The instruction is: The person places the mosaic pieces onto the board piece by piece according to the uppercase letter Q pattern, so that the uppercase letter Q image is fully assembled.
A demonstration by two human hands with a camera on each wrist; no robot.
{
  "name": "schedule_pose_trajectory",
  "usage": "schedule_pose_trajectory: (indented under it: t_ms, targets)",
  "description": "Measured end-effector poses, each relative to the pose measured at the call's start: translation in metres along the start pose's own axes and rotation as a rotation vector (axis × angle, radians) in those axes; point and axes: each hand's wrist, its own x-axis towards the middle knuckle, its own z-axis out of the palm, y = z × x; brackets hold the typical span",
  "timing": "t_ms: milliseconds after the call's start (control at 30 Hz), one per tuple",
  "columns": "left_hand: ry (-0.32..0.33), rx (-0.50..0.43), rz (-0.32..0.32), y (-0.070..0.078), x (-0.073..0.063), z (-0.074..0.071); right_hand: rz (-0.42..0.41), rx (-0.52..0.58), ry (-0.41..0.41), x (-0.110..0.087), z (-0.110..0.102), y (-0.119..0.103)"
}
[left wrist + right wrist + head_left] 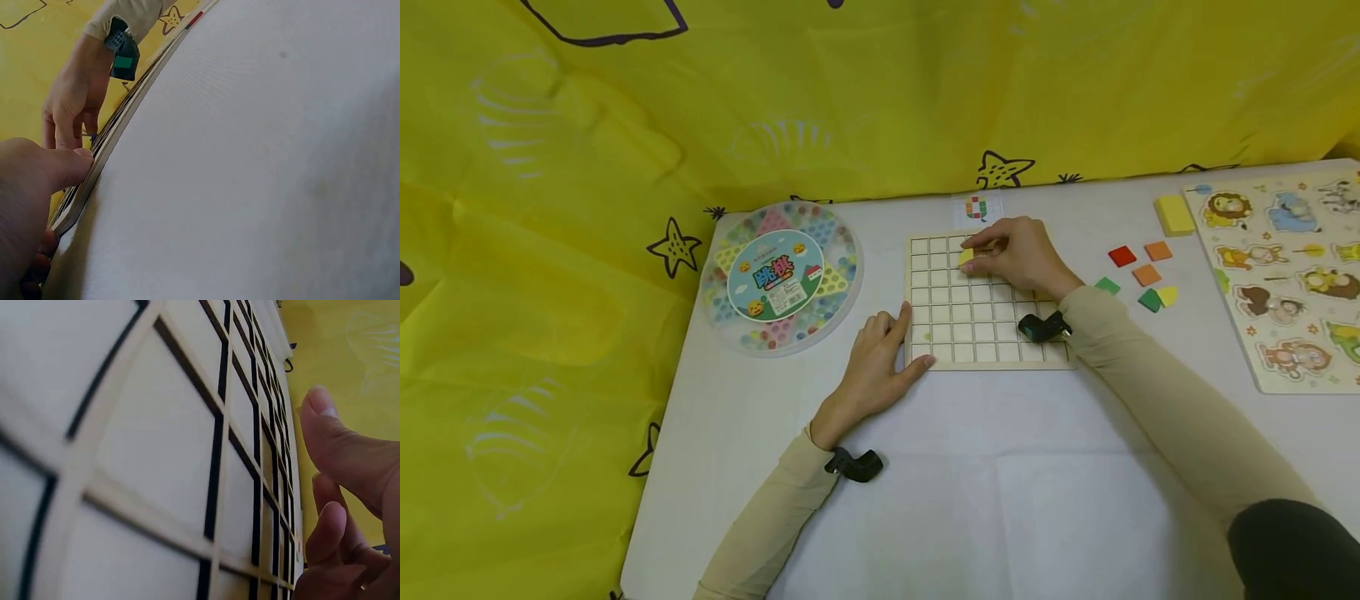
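Observation:
A square wooden grid board (940, 317) lies on the white table. My left hand (874, 367) rests at its left side, index finger along the edge and thumb on the near left corner. In the left wrist view, the left thumb (72, 167) lies over the board's rim. My right hand (1018, 254) is over the board's far part, its thumb and fingertips pinching a small yellow tile (966, 257). In the right wrist view, the right hand (356, 487) is beside the grid cells; the tile cannot be made out between the fingers there.
Right of the board lie loose red (1122, 256), orange, green and yellow tiles, and a yellow block (1174, 216). An animal puzzle board (1243, 333) stands farther right. A round game box (775, 275) is at left; a small pattern card (976, 208) lies behind the grid.

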Motion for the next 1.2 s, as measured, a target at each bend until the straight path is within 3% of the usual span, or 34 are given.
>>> schedule_pose_trajectory:
  t_ms: [367, 600, 800, 1033, 1200]
  targets:
    - [0.005, 0.013, 0.017, -0.002, 0.001, 0.003, 0.069, -0.046, -0.072, 0.008, 0.007, 0.002]
    - [0.007, 0.017, 0.016, -0.003, 0.000, 0.003, 0.102, 0.002, -0.098, 0.007, 0.002, 0.004]
    - [0.004, 0.016, 0.012, -0.004, 0.001, 0.002, 0.072, -0.006, -0.094, 0.011, 0.002, 0.003]
    - [0.005, 0.028, 0.019, -0.004, 0.002, 0.002, 0.095, -0.006, -0.119, 0.011, 0.001, 0.000]
    - [0.005, 0.028, 0.018, -0.004, 0.001, 0.002, 0.056, -0.022, -0.137, 0.011, 0.002, -0.001]
